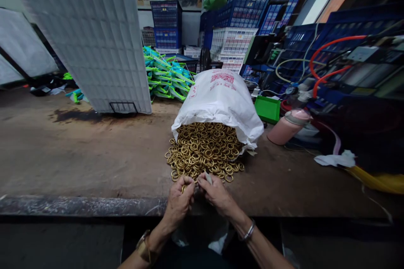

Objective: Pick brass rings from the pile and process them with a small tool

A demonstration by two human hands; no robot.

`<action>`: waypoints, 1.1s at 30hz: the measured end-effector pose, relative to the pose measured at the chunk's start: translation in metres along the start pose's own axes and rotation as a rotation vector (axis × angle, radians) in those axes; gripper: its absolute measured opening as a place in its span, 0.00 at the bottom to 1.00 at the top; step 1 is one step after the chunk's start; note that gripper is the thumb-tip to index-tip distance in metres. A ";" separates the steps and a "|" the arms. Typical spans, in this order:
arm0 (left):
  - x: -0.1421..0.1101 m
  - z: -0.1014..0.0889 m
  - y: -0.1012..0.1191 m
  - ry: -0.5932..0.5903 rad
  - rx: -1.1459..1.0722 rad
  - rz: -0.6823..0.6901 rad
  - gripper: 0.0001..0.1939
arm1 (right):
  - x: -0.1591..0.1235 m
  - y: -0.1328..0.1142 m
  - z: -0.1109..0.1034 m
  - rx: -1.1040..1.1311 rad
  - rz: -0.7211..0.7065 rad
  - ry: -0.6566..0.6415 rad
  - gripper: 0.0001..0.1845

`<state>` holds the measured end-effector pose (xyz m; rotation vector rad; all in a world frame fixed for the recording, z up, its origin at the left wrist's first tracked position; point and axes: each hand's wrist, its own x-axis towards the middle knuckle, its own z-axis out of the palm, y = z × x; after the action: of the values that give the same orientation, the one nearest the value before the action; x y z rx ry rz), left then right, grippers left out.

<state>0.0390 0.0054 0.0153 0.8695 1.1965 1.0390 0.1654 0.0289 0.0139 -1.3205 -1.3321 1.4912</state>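
Observation:
Brass-coloured rings spill in a heap out of a white woven sack lying on its side on the table. At the near edge of the heap, my left hand is closed with a brass-coloured ring between its fingers. Close beside it, my right hand pinches a small, flat, pale tool with a dark tip. Its exact kind is too small to tell. The fingertips of both hands nearly meet, and what lies between them is partly hidden.
A white padded panel stands on the left of the table. Green and blue plastic pieces are piled behind. To the right are a green tray, a pink bottle and orange hoses. Stacked crates fill the back.

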 end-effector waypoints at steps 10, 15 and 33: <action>-0.001 -0.002 -0.006 -0.117 -0.021 -0.029 0.14 | -0.002 -0.002 -0.003 -0.282 -0.161 0.048 0.09; -0.005 0.001 -0.001 -0.139 -0.177 -0.094 0.16 | 0.001 0.003 -0.004 -0.195 -0.143 0.045 0.10; -0.006 0.004 -0.001 -0.028 -0.104 -0.059 0.12 | -0.017 0.003 -0.001 -0.997 -0.270 0.021 0.14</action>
<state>0.0428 -0.0008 0.0171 0.7612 1.1280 1.0295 0.1701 0.0122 0.0147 -1.6036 -2.2644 0.5894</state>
